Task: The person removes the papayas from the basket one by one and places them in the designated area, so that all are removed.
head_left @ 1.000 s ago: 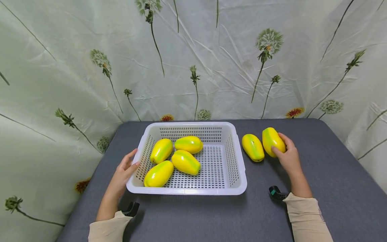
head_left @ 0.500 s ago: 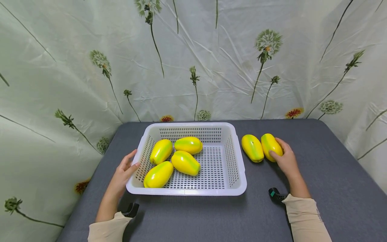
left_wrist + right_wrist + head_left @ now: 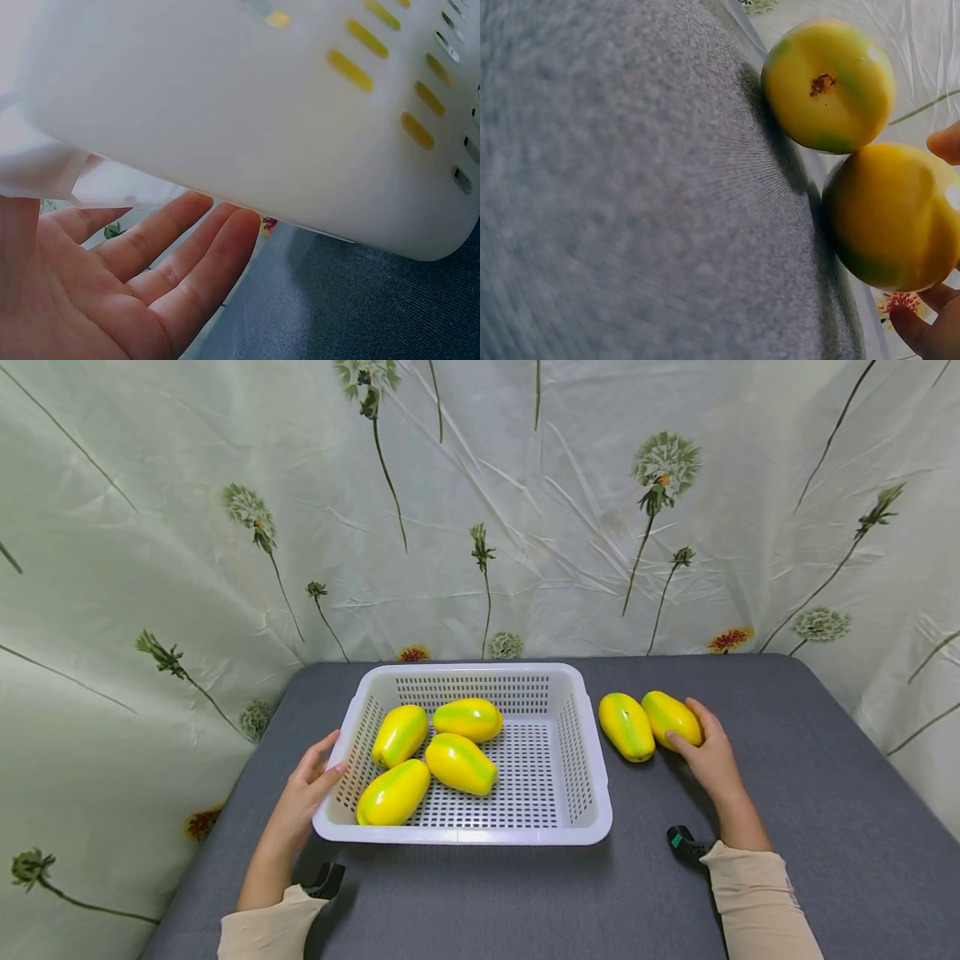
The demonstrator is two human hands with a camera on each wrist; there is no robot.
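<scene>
R hand [image 3: 708, 756] w/ ylw fruit [image 3: 670, 717] in grip, L hand [image 3: 302, 791] round wht basket rim [image 3: 462, 836]

Glossy smooth yellow fruits [image 3: 461, 763], plastic basket [image 3: 462, 836], matt cloth tabletop [image 3: 510, 902]

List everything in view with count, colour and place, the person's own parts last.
Flower-print curtain: 1, whitish, background
Fabric-covered table: 1, dark grey, before the curtain
Perforated plastic basket: 1, white, on the table
Papayas in the basket: 4, yellow-green, left to middle
Papayas outside it: 2, yellow-green, side by side, right of the basket
Sleeves: 2, beige, bottom of head view
Wrist cameras: 2, black, by the cuffs
Left hand: 1, bare, at the basket's left rim
Right hand: 1, bare, gripping the rightmost papaya
</scene>
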